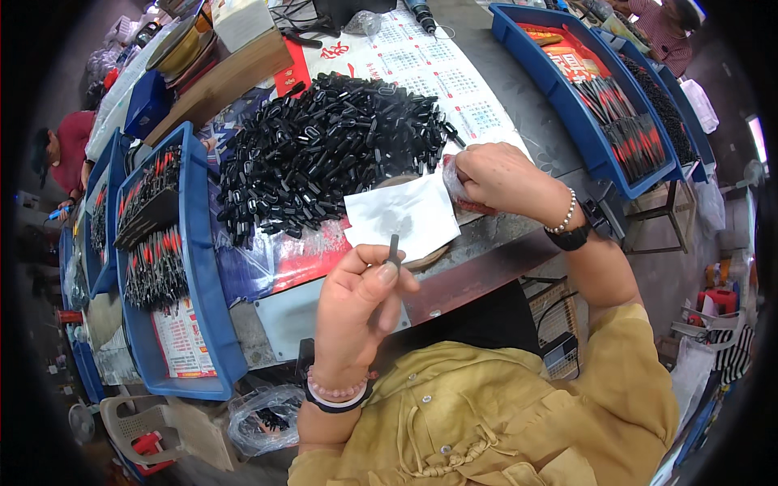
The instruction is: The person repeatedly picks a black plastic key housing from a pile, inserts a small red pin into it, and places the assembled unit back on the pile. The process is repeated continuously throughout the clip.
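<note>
My left hand [362, 298] is in front of the table edge, its thumb and fingers pinching a thin dark strip [395, 246] that points upward. Behind the strip lies a white paper sheet [405, 212] with a grey smudge, on a round base that shows only at its rim. At the right side of the sheet, my right hand [504, 180] is closed on a clear, crinkled plastic-looking thing [454, 181] with red along its lower part; the fingers hide most of it. A large heap of small, glossy black oblong parts [308, 158] spreads behind the paper.
A blue tray [212, 324] on the left holds rows of red-and-black pieces; another blue tray [559, 105] stands at the right. A wooden box [223, 85] and a printed calendar sheet [454, 77] lie beyond the heap. Other people sit at far left and far right.
</note>
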{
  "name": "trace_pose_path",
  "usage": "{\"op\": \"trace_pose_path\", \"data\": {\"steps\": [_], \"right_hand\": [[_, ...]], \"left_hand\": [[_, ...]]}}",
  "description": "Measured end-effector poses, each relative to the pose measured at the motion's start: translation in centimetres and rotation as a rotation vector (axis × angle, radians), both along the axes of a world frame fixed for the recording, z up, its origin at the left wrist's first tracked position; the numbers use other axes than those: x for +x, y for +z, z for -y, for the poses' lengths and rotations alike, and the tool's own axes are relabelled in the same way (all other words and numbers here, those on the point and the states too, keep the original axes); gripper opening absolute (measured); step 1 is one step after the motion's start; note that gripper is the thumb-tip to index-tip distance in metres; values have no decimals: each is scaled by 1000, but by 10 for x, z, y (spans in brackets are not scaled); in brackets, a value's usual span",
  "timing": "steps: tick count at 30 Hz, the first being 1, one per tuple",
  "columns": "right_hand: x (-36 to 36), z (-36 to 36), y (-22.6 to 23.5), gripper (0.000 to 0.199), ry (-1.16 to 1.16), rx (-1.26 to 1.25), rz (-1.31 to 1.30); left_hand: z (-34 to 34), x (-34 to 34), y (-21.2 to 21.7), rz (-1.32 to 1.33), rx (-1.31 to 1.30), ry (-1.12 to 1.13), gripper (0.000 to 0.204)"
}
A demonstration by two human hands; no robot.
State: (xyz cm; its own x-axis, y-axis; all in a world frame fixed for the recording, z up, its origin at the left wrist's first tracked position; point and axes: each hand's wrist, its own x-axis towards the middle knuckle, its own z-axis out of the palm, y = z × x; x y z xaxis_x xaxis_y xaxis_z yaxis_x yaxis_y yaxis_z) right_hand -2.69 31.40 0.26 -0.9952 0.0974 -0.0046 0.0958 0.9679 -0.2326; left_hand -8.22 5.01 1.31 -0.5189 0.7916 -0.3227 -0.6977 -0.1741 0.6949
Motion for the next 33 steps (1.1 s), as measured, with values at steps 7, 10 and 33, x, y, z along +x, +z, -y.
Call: {"op": "trace_pose_path", "data": {"steps": [7,10,33], "right_hand": [[9,-3,8,9,-54,-328,-130],[12,-8,9,11,-80,-420,-175],[47,76,22,12,-240,-1646,-207]], "left_hand": [[-3,4,-2,35,0,-37,19],[-5,6,0,5,-9,-48,19],[-22,33,8,-243,-92,16,15]]}}
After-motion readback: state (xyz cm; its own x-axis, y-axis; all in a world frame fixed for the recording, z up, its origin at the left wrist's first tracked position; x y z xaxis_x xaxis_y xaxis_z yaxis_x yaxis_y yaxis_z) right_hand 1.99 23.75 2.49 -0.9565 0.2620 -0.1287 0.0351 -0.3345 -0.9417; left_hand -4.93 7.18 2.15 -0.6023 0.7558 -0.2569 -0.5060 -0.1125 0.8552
